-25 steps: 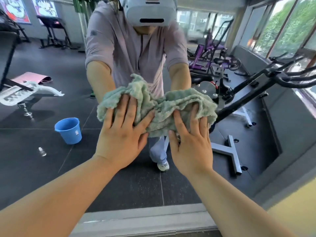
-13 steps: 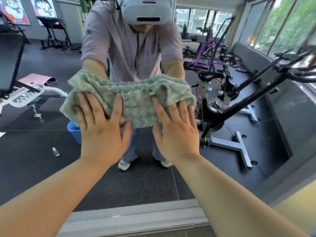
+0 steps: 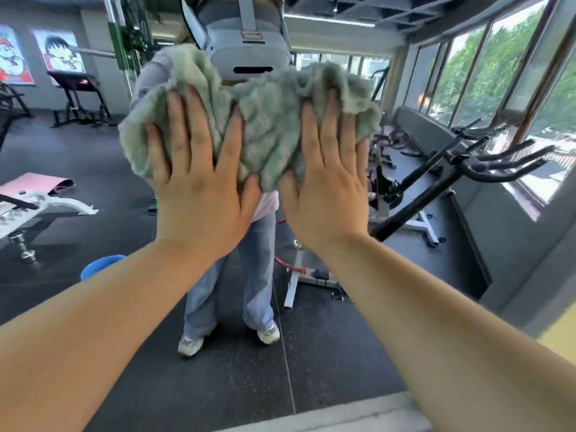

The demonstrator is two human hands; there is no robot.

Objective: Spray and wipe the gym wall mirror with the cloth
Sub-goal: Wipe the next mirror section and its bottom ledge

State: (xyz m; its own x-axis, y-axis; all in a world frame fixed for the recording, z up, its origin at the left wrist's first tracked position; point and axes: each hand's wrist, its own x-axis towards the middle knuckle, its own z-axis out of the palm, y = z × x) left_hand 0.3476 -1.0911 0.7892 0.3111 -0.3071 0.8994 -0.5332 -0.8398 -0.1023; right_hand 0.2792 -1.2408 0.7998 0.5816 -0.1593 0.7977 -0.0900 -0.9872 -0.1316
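A crumpled pale green cloth (image 3: 268, 126) is spread against the wall mirror (image 3: 93, 157), which fills most of the view and reflects the gym. My left hand (image 3: 199, 188) presses flat on the cloth's left part with straight, spread fingers. Beside it my right hand (image 3: 327, 182) presses the right part the same way. The cloth sits at about head height and covers the chest and lower face area of my reflection. No spray bottle is in my hands.
The mirror's pale bottom frame (image 3: 327, 413) runs along the lower edge. In the reflection are a blue bucket (image 3: 99, 266) on the dark floor, an exercise bike (image 3: 452, 169) at the right, a white bench (image 3: 37, 213) at the left and windows.
Both hands have pushed the cloth upward on the mirror, from waist height of the reflection to head height. The cloth stayed under both palms.
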